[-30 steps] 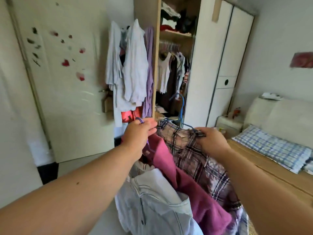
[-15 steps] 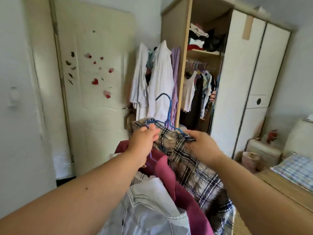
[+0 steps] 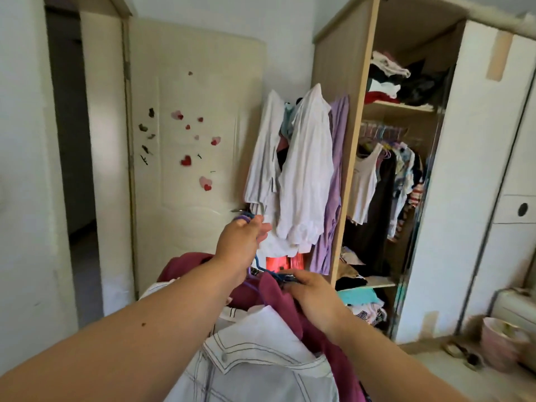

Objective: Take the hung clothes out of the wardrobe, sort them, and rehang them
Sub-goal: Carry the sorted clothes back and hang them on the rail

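Maroon top (image 3: 185, 264), pale denim jacket (image 3: 255, 361) were out; my left hand (image 3: 240, 242) gripped purple hanger hooks (image 3: 243, 218), right hand (image 3: 314, 300) a blue wire hanger (image 3: 262, 265); wardrobe rail (image 3: 383, 132) was yet full.

Left hand (image 3: 239, 242) and right hand (image 3: 314, 298) grip hangers (image 3: 262, 266) over maroon garment (image 3: 272, 294).

Heart-stickered door (image 3: 229, 82), pink bin (image 3: 504, 345)

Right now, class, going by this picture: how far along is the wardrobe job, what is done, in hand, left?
Done: a maroon top and a white stitched shirt are out, bundled between the arms. In hand: the left hand grips hanger hooks; the right hand grips a blue hanger. Left: clothes on the rail hang inside the wardrobe; sorting and rehanging look unstarted.
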A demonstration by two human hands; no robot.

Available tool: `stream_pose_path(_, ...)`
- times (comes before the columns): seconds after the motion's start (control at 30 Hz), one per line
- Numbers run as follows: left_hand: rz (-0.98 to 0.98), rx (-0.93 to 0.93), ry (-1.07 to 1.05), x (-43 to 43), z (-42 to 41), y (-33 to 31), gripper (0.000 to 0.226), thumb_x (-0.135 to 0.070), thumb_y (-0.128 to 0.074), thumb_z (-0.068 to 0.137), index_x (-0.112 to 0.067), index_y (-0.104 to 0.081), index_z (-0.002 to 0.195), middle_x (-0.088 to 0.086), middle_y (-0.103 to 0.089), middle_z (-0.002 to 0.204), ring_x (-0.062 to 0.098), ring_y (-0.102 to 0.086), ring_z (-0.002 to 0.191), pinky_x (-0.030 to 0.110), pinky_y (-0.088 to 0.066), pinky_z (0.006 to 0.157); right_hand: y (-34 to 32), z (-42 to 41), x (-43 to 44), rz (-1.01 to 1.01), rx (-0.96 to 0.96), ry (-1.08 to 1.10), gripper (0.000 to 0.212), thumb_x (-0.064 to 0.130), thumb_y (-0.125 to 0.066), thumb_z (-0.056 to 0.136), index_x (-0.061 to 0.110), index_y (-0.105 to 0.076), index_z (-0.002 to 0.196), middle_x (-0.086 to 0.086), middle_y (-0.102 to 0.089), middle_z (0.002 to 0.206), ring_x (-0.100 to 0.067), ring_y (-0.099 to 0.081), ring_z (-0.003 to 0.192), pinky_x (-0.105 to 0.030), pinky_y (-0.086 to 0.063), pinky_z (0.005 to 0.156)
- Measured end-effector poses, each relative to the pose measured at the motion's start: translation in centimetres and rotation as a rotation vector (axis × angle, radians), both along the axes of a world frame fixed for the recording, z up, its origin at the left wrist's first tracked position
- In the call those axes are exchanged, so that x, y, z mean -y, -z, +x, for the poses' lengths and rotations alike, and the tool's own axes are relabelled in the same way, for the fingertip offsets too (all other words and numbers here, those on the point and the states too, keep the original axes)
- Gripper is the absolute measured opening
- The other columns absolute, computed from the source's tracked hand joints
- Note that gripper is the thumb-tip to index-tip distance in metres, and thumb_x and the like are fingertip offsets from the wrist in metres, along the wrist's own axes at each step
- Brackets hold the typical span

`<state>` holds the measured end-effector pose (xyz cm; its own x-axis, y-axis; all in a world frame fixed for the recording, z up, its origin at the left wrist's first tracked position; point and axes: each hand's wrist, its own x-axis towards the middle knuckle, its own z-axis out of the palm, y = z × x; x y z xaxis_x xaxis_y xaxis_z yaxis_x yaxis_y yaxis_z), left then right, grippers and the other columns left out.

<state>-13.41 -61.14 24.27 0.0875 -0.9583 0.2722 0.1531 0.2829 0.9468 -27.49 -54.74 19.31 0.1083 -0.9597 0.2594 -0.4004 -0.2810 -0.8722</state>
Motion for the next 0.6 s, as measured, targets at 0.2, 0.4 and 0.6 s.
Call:
stream_pose_path(0.2, -0.013, -0.078, 0.068, 8.1, -1.3, 0.6, 0.021, -0.013, -0.046, 0.097, -0.015, -0.063, 0.083, 0.002, -0.068, 0.077, 0.014, -0.067, 0.078, 0.021, -0.05, 0.077, 1.0, -2.5, 7.4, -0.05, -0.384, -0.006, 0.081, 0.05, -0.076, 0.068, 0.055, -0.03, 0.136, 0.03, -0.058, 0.112, 0.014, -0.056, 0.096, -0.005, -0.04, 0.082)
stream_pose_path(0.4, -0.032, -0.096, 0.285, 18.8, -4.0, 1.8, 0.02, -0.013, -0.046, 0.099, -0.01, -0.064, 0.09, 0.002, -0.068, 0.077, 0.013, -0.068, 0.077, 0.022, -0.05, 0.077, 3.1, -4.5, 16.2, -0.205, -0.736, 0.175, 0.091, 0.037, -0.061, 0.071, 0.064, -0.003, 0.136, 0.015, -0.062, 0.098, -0.011, -0.059, 0.084, -0.023, -0.048, 0.074)
stream_pose_path(0.6, -0.082, 0.026, 0.511, 27.3, -7.8, 0.1, 0.021, -0.015, -0.044, 0.099, -0.017, -0.062, 0.087, -0.002, -0.069, 0.077, 0.013, -0.068, 0.084, 0.027, -0.049, 0.086, 2.8, -6.6, 22.9, -0.229, -0.631, 0.395, 0.088, 0.028, -0.061, 0.072, 0.076, -0.01, 0.126, 0.023, -0.06, 0.097, 0.006, -0.053, 0.079, -0.006, -0.042, 0.07)
